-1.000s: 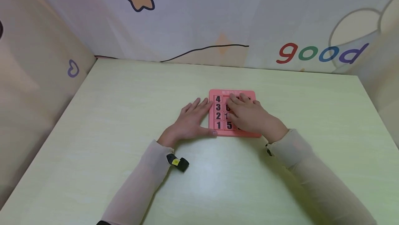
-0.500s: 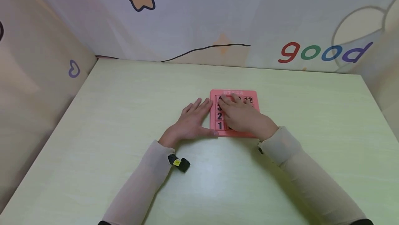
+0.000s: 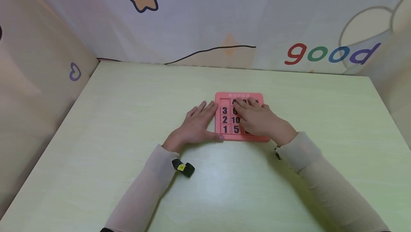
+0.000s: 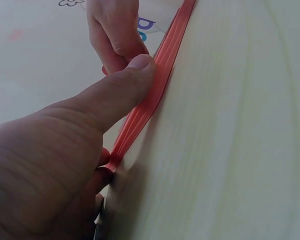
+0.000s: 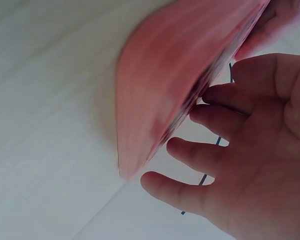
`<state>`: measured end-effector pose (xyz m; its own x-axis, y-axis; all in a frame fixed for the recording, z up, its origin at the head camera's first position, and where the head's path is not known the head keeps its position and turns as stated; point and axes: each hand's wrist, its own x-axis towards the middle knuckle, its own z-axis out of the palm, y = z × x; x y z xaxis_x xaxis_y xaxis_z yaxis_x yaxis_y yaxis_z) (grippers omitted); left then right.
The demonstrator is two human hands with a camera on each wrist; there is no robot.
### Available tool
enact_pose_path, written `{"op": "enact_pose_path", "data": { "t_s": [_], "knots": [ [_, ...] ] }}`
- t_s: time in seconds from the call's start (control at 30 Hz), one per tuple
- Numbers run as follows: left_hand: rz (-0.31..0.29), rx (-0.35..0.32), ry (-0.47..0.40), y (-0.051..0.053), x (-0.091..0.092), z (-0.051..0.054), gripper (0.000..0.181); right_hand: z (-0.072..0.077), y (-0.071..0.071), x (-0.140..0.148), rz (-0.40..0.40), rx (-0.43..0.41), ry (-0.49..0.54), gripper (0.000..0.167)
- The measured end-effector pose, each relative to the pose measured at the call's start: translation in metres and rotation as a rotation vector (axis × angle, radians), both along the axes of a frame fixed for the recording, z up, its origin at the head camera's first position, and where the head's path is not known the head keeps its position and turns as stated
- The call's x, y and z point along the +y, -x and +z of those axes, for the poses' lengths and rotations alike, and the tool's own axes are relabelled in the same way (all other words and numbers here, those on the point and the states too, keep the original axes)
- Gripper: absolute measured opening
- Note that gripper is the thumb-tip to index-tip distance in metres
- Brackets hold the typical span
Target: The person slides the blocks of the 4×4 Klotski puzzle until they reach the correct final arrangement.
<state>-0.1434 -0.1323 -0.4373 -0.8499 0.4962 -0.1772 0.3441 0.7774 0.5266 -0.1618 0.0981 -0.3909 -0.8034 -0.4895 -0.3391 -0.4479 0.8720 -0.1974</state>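
Note:
A pink number slide puzzle lies flat on the table, with black numerals on its square tiles. Its top left slot shows no tile, while 3, 2 and 1 stand below that slot. My left hand rests against the puzzle's left side with fingers spread and fairly straight; its thumb touches the near edge in the left wrist view. Over the tiles lies my right hand, fingertips on the upper rows, covering much of the right half. In the right wrist view its fingers are extended and loosely bent beside the pink frame.
The pale green table extends around the puzzle. Behind it stands a printed backdrop with a star and the word "good", and another panel rises at the left. A black band device sits on the left wrist.
My right hand slid left over the top row, then came back right. The tile 4 has shifted from the top left slot to the right. My left hand has stayed in place.

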Motion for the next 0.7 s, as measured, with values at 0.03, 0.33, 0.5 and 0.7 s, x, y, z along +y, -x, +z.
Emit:
{"op": "enact_pose_path", "data": {
  "t_s": [0.03,0.33,0.5,0.7],
  "knots": [
    [-0.001,0.001,-0.002,0.000,0.000,0.000,0.109,0.000,0.000,0.000,-0.001,0.000,-0.001,0.060],
    [-0.009,-0.002,0.002,0.000,-0.001,-0.001,0.109,-0.002,-0.011,-0.007,0.045,0.055,0.032,0.059],
    [-0.014,0.004,0.007,0.001,-0.001,-0.001,0.108,0.000,-0.020,-0.017,0.089,0.035,0.041,0.058],
    [-0.017,0.006,0.003,0.001,-0.002,-0.001,0.109,-0.001,-0.022,-0.022,0.102,0.041,0.023,0.058]
  ]
}}
